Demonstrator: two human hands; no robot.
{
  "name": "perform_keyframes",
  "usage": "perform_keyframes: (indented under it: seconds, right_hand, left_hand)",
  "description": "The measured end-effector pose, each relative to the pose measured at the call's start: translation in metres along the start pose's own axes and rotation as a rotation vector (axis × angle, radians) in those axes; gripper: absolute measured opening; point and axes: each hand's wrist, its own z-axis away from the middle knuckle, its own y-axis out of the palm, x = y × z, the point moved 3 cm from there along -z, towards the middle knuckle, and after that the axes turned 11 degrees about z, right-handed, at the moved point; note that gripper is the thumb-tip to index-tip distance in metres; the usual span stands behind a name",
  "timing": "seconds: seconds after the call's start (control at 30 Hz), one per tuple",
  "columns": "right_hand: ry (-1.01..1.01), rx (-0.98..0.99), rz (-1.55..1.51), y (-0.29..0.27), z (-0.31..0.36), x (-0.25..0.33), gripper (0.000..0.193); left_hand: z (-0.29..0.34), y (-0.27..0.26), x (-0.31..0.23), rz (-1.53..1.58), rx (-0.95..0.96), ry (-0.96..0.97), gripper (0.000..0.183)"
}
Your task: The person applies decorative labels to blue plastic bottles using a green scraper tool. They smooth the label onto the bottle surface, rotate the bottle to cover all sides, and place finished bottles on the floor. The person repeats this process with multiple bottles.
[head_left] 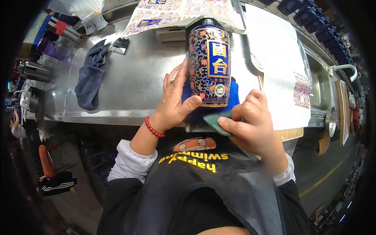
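A dark blue bottle [210, 66] with a floral pattern and a gold-framed blue panel lies with its neck pointing away from me. Bright blue cloth [234, 95] shows under it. My left hand [175, 92] cups the bottle's left side, thumb over the lower edge and a red bead bracelet at the wrist. A thin white piece [174, 75] sticks out between its fingers; its kind is unclear. Below the bottle's base, my right hand [250, 119] pinches a thin, flat green piece [216, 123], perhaps a scraper or pad.
Patterned label sheets [156, 17] lie at the back of the metal table [137, 78]. White sheeting [274, 51] covers a board on the right. A dark cloth [89, 86] and a small black-and-silver packet [120, 45] lie left. A sink [319, 88] with a tap [346, 69] is far right.
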Motion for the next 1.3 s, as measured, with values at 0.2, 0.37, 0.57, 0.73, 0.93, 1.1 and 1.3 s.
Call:
perform_keyframes:
  seconds: [0.2,0.37,0.57,0.73,0.93,1.1,1.3]
  right_hand:
    - [-0.002,0.047,0.059,-0.003,-0.01,0.0,0.035]
    - [0.14,-0.059,0.146,-0.007,-0.018,-0.007,0.046]
    - [0.102,0.033,-0.266,-0.007,-0.023,-0.011,0.043]
    - [-0.01,0.093,-0.099,-0.004,-0.017,-0.004,0.034]
    - [0.384,-0.072,-0.225,-0.007,0.0,-0.021,0.03]
    - [0.241,-0.071,0.0,0.0,-0.003,-0.014,0.041]
    - [0.003,0.117,-0.129,-0.002,-0.006,0.003,0.04]
  left_hand:
    - [0.002,-0.004,0.004,-0.006,0.028,0.001,0.112]
    - [0.007,-0.006,0.004,-0.326,0.053,0.132,0.127]
    - [0.011,-0.01,-0.019,-0.621,-0.164,0.266,0.12]
    - [0.012,-0.01,-0.032,-0.654,-0.174,0.34,0.111]
    - [0.008,0.002,-0.004,0.134,-0.08,0.001,0.099]
    - [0.01,0.006,0.0,-0.025,-0.067,0.034,0.1]
    - [0.011,0.005,0.003,-0.011,-0.055,0.038,0.1]
